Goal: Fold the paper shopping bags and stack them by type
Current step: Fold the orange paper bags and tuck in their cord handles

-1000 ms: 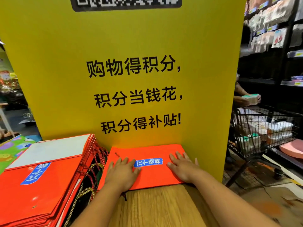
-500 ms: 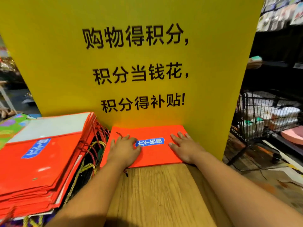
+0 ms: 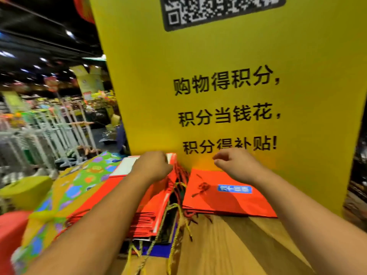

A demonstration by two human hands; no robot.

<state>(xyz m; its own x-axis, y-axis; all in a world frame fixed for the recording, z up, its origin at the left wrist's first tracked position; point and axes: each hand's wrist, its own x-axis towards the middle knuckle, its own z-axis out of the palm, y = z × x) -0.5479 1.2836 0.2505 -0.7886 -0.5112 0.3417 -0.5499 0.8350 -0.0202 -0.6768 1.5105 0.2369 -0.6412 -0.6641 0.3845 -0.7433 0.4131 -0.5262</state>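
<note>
Your left hand (image 3: 153,167) curls over the far edge of the red bag pile (image 3: 156,203) at the left side of the table (image 3: 228,245), grip unclear: peel off one bag only, and lower your empty, loosely curled right hand (image 3: 236,165) onto the folded bag (image 3: 218,203) at the back edge to pin it

table (image 3: 228,247): wood-grain top, smooth, low sheen. yellow board (image 3: 218,56) behind it: matt, flat, black print. red bag (image 3: 234,205) at the board's foot: smooth paper, slight gloss; blue label (image 3: 234,189) shinier. red bag stack (image 3: 156,207) left of the board's foot: same paper, twisted gold cord handles (image 3: 174,233). patterned bag (image 3: 75,187) further left: glossy paper.
</note>
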